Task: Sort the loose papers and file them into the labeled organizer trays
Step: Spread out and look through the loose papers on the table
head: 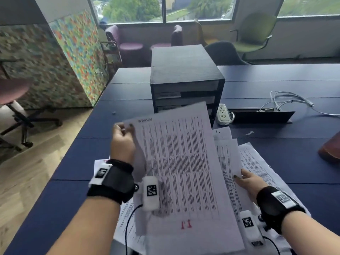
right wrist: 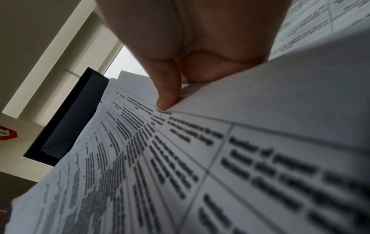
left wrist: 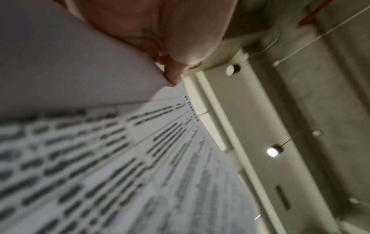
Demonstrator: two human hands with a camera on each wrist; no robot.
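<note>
Left-hand [head: 121, 142] pinch grip at sheet [head: 184, 172] corner

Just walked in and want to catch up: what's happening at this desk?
A person is sorting papers. The left hand pinches the top corner of a printed sheet, lifted off the loose pile on the table. The right hand grips sheets in that pile. The black organizer stands just behind.

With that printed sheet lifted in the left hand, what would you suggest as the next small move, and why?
Probably carry the sheet forward to the black organizer: the left hand pinches its top corner, it is raised off the pile, and the right hand holds that pile down.
</note>
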